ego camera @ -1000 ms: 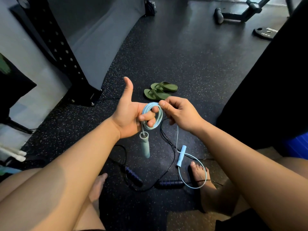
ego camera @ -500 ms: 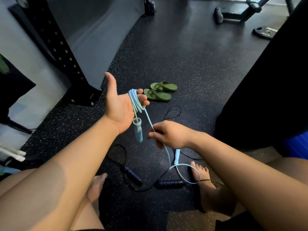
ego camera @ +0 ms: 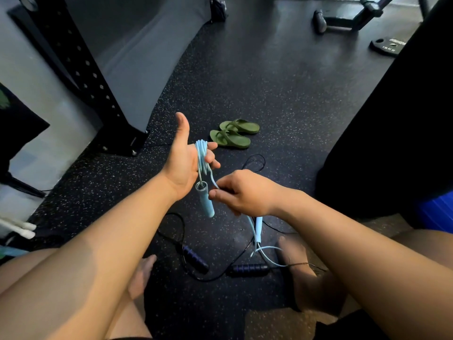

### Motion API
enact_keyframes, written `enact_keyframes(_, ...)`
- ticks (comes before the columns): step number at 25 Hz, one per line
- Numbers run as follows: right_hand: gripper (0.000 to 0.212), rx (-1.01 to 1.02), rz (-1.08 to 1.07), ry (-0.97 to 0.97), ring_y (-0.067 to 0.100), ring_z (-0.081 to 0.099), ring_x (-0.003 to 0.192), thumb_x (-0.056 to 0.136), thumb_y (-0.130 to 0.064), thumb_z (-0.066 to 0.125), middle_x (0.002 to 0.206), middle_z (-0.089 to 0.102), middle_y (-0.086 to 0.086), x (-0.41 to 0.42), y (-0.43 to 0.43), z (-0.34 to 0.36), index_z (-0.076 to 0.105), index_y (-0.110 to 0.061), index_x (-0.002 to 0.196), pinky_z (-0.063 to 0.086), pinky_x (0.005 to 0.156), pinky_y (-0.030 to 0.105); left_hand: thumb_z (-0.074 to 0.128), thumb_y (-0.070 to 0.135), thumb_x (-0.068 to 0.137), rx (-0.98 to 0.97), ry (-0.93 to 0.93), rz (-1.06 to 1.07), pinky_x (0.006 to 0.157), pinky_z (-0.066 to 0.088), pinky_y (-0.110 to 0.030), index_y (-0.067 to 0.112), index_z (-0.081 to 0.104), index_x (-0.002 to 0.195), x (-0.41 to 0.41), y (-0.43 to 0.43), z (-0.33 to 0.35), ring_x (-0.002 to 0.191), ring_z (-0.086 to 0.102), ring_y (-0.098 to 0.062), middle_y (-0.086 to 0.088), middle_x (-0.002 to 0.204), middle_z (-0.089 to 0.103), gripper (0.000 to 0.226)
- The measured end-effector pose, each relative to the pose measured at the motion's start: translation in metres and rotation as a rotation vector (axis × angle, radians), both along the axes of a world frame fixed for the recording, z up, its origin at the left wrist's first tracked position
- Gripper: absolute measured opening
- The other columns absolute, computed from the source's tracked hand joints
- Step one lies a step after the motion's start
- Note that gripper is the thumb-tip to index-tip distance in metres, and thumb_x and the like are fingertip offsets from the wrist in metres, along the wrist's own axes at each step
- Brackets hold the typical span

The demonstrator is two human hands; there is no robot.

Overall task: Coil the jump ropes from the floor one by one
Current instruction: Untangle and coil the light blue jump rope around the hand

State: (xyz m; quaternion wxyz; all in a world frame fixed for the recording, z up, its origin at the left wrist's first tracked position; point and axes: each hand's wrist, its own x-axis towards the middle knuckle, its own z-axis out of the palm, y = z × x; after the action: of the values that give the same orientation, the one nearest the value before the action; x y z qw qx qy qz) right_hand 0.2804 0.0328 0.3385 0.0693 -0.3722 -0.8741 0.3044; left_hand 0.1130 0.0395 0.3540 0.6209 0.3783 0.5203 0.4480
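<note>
Head view: left hand holds blue rope coils over its fingers; right hand pinches the free strand. Steady tension should make even loops.

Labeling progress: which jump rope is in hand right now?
The light blue rope, looped over the left hand and pinched by the right hand; the black rope lies on the floor.

At frame centre the left hand, thumb up, holds the light blue jump rope coiled round its fingers (one handle dangling beneath). The right hand pinches the loose strand. A black jump rope lies lower centre.
</note>
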Motion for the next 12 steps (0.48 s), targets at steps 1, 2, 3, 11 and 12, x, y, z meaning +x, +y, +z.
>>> enact_keyframes(1, 0.044, 0.058, 0.013, 0.009, 0.02, 0.049, 0.05, 0.103, -0.037, 0.054, 0.054, 0.056, 0.003, 0.001, 0.0, 0.001, 0.056, -0.006, 0.072, 0.038, 0.054, 0.038, 0.007, 0.087, 0.086, -0.022, 0.028, -0.018, 0.075, 0.045, -0.035, 0.0, 0.058, 0.116, 0.0, 0.0, -0.001, 0.067, 0.055, -0.018, -0.001, 0.065, 0.044, 0.106)
enact_keyframes(2, 0.043, 0.126, 0.024, 0.011, 0.018, 0.043, 0.047, 0.102, -0.039, 0.056, 0.051, 0.048, 0.0, 0.003, 0.0, 0.003, 0.053, -0.011, 0.068, 0.034, 0.053, 0.037, 0.01, 0.09, 0.083, -0.053, 0.058, -0.071, 0.071, 0.045, -0.033, 0.0, 0.059, 0.115, 0.002, 0.0, -0.002, 0.064, 0.053, -0.017, -0.001, 0.064, 0.043, 0.107)
enact_keyframes(3, 0.041, 0.198, 0.028, 0.001, 0.015, 0.039, 0.046, 0.1, -0.042, 0.057, 0.05, 0.043, -0.003, 0.004, 0.001, 0.006, 0.054, -0.018, 0.068, 0.033, 0.053, 0.034, 0.014, 0.095, 0.078, -0.083, 0.098, -0.144, 0.066, 0.045, -0.031, 0.0, 0.061, 0.109, 0.003, -0.001, -0.003, 0.059, 0.051, -0.016, -0.001, 0.063, 0.044, 0.11)
enact_keyframes(11, 0.042, 0.555, -0.066, -0.013, 0.012, 0.061, 0.069, 0.082, -0.068, 0.06, 0.072, 0.062, -0.011, 0.023, 0.016, 0.014, 0.068, -0.028, 0.078, 0.049, 0.055, 0.037, -0.004, 0.09, 0.077, -0.145, 0.32, -0.528, 0.071, 0.045, -0.028, 0.01, 0.053, 0.05, 0.012, -0.012, -0.008, 0.071, 0.057, -0.028, -0.022, 0.071, 0.056, 0.102)
enact_keyframes(12, 0.043, 0.551, -0.084, 0.02, 0.01, 0.06, 0.069, 0.08, -0.07, 0.06, 0.073, 0.061, -0.013, 0.025, 0.019, 0.012, 0.068, -0.028, 0.078, 0.049, 0.055, 0.037, -0.004, 0.091, 0.074, -0.15, 0.302, -0.561, 0.076, 0.044, -0.031, 0.01, 0.051, 0.052, 0.011, -0.012, -0.009, 0.075, 0.057, -0.03, -0.022, 0.072, 0.057, 0.1)
